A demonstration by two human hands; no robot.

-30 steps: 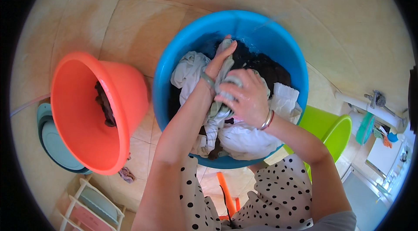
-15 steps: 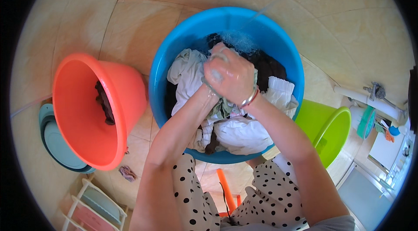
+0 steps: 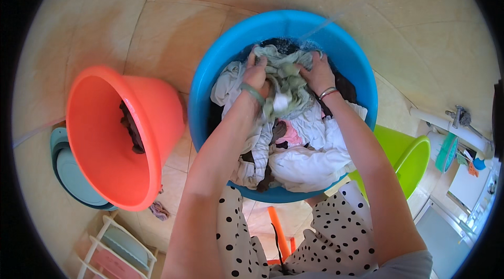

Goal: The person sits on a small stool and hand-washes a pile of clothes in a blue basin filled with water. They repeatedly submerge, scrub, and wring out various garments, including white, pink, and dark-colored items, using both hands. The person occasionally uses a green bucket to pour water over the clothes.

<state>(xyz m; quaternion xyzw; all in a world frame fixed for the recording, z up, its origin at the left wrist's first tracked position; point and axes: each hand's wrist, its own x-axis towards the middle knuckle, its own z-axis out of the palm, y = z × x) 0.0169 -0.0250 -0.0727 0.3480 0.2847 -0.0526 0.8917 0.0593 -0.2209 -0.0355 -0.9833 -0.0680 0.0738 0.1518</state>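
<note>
A wide blue tub [image 3: 368,90] in front of me is heaped with wet clothes. Between my hands stretches a pale green garment [image 3: 294,92], bunched and hanging over the heap. My left hand [image 3: 256,75] has its fingers closed round one side of it. My right hand [image 3: 319,75] grips the other side near the tub's far end. White clothes [image 3: 307,167] lie below it, with a pink piece [image 3: 288,133] among them. Dark cloth shows along the far right of the heap. A thin water stream [image 3: 321,27] falls into the far part of the tub.
To the left, an orange-red bucket [image 3: 152,121] lies tilted with dark cloth [image 3: 131,129] inside, beside a teal basin [image 3: 79,171]. A white rack [image 3: 113,250] stands lower left. Right of the tub is a lime green bucket [image 3: 415,161]. A small crumpled cloth [image 3: 158,210] lies on the tiles.
My hands were clasped together over the heap; they have moved apart, spreading the pale green garment between them. The pink piece has come into view.
</note>
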